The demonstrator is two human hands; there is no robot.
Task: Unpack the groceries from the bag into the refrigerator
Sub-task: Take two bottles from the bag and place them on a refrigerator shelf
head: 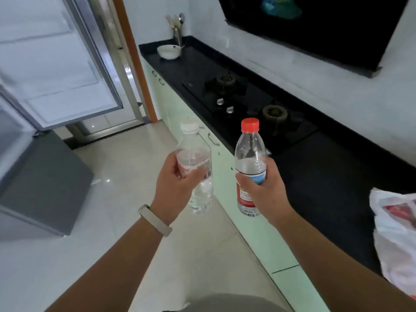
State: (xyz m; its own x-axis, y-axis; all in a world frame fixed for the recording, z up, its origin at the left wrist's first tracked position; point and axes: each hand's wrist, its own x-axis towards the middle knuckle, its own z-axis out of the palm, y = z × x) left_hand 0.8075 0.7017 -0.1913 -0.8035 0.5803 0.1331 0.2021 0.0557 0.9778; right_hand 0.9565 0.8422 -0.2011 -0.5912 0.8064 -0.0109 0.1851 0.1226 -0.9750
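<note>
The left grip (173, 188) is clamped round the label band of a white-capped water bottle (201, 194), which is held roughly upright. The right grip (263, 190) is clamped round the middle of a red-capped water bottle (249, 149), near the first. A white plastic grocery bag (396, 221) is seen on the black table (326, 176), right of the right grip. The open refrigerator door (56, 64) is seen well beyond the left grip, to its left.

Bag (395, 239) cut by right edge; refrigerator (51, 64) cut by left edge.
</note>
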